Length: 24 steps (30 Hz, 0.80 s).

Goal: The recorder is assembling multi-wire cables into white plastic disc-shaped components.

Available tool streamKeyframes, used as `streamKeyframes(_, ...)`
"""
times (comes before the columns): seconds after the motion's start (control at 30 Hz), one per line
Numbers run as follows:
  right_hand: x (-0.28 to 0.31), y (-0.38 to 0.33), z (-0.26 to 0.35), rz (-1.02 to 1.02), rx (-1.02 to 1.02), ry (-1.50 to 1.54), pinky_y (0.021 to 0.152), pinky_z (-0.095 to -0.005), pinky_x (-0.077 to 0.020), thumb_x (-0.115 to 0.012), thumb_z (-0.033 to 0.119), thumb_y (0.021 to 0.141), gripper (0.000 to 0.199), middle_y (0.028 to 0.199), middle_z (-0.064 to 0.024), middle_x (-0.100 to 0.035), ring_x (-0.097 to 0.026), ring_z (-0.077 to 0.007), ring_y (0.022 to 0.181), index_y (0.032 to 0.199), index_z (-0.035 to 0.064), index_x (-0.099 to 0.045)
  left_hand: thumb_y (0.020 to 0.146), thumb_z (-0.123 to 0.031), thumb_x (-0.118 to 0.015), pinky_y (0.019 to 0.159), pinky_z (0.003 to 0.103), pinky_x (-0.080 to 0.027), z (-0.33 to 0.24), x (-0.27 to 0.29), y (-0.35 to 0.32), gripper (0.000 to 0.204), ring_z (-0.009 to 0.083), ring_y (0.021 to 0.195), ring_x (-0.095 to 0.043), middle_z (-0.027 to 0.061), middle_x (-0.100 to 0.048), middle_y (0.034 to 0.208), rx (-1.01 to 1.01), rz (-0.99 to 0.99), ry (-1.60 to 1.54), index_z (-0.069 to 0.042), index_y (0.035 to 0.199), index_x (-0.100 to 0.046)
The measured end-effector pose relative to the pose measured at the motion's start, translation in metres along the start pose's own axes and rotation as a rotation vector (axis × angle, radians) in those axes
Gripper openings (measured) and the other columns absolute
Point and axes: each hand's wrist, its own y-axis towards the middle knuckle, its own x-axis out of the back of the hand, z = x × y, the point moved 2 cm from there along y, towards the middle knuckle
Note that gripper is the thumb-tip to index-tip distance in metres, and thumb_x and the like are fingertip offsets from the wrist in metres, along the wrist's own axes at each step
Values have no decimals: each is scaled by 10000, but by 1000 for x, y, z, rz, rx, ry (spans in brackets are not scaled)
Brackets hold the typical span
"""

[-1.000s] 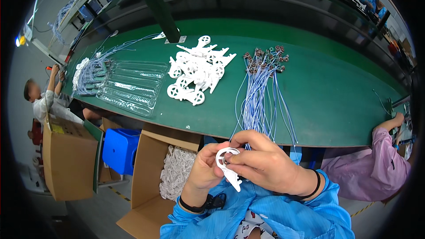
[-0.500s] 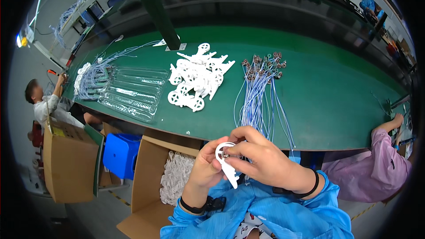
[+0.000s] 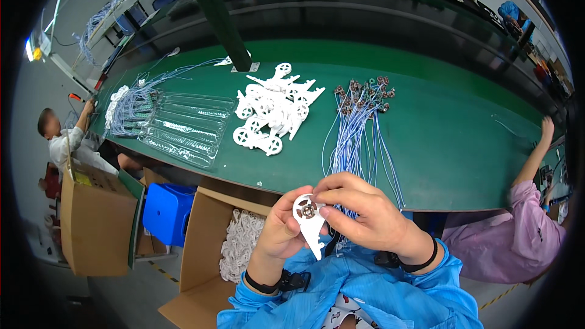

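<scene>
A white plastic holder (image 3: 312, 231) with a round spoked head and a tapering tail is in front of my chest. My left hand (image 3: 284, 226) pinches it by the left edge, thumb in front. In the round head sits a small brown-and-silver part (image 3: 309, 210), like a tiny wound motor. My right hand (image 3: 362, 212) is closed at the right side of the head, its thumb and index finger against the rim. Behind it, a bundle of blue and white wires (image 3: 354, 140) with similar brown parts at their far ends lies on the green table (image 3: 451, 146).
White plastic holders (image 3: 274, 109) are piled mid-table. Left of them lie a clear ribbed plastic tray (image 3: 186, 128) and wired pieces (image 3: 128, 113). Below the edge stand a cardboard box (image 3: 195, 256) of white pieces and a blue stool (image 3: 167, 213). Co-workers sit at both sides, one in pink (image 3: 530, 231).
My right fingertips have drawn back from the middle of the round head to its rim, uncovering the brown part. The co-worker on the right has stretched an arm further over the table.
</scene>
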Motion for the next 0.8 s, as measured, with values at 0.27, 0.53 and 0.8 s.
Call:
streamKeyframes(0.27, -6, 2, 4, -44, 53, -191, 745, -330, -490, -700, 23, 751, 263, 1029, -156, -566, -594, -278, 895, 1009, 5, -651, 815, -235, -724, 869, 409, -529, 4, 5, 0, 702, 263, 1092, -583, 165, -507, 1289, 56, -53, 22, 6, 1368, -365)
streamKeyframes(0.53, -20, -4, 5, -140, -58, -165, 626, -294, -496, -730, -57, 682, 207, 964, -134, -528, -576, -225, 806, 872, -32, -652, 845, -298, -668, 649, 246, -517, 2, -2, 3, 666, 154, 935, -601, 74, -558, 1176, 104, -37, 91, -53, 1391, -376)
streamKeyframes(0.8, -12, -13, -10, -230, -2, -94, 608, -293, -507, -724, -77, 687, 181, 965, -138, -524, -565, -223, 813, 828, -31, -621, 852, -248, -680, 605, 211, -487, 7, -13, 15, 630, 126, 883, -605, 66, -587, 1124, 111, -53, 178, -46, 1379, -400)
